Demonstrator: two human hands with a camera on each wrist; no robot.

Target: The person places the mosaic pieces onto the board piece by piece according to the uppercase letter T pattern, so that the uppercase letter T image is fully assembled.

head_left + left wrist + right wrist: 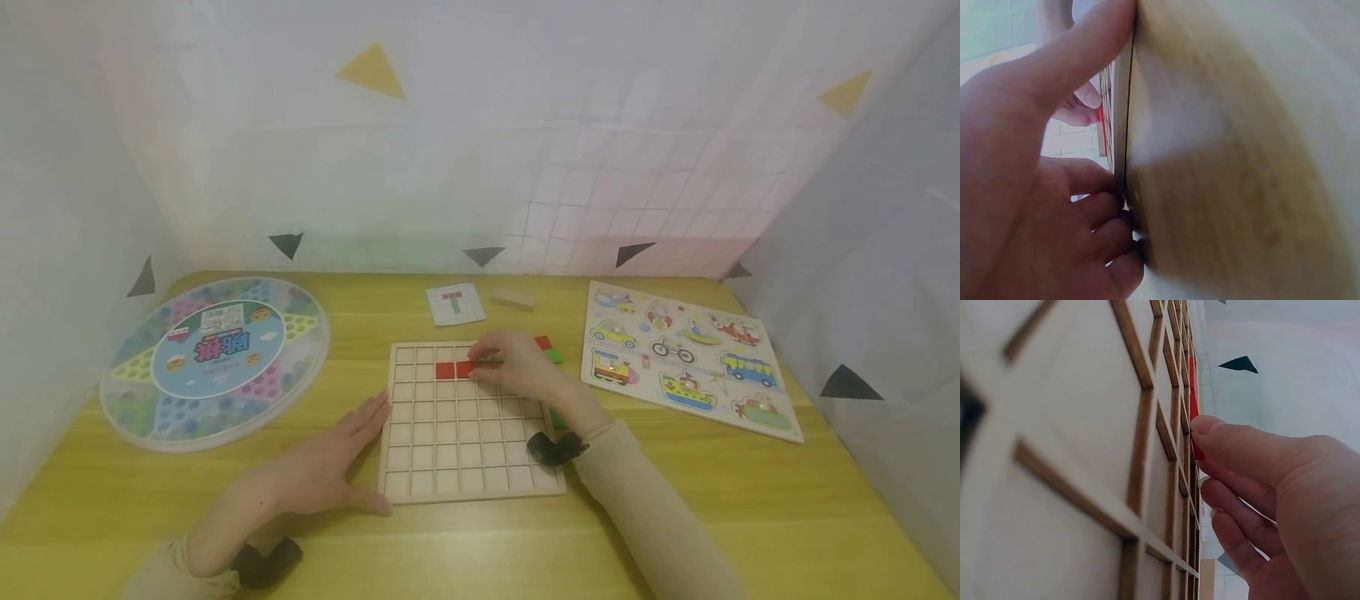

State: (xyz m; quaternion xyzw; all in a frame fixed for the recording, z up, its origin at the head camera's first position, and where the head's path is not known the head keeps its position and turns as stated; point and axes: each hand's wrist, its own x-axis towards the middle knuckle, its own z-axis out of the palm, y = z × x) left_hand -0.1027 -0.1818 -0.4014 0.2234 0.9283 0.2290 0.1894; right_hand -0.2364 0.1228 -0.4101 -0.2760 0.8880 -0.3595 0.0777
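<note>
A wooden grid board (472, 497) lies flat in front of me in the head view. Two red square tiles (445, 371) sit side by side in its second row from the back. My right hand (525, 364) pinches the right-hand red tile (1196, 440) between thumb and fingers, at its cell. My left hand (315, 471) rests at the board's left side, thumb stretched toward the front left corner, fingers touching the side edge (1121, 125). Beyond the board's right edge, partly hidden by the right hand and arm, lie a red tile (543, 342) and green tiles (554, 356).
Behind the board lie a card (455, 310) with a red and green T pattern and a small wooden block (513, 299). A round Chinese checkers set (217, 358) lies left, a vehicle puzzle board (645, 385) right. White sheets (480, 167) surround the table.
</note>
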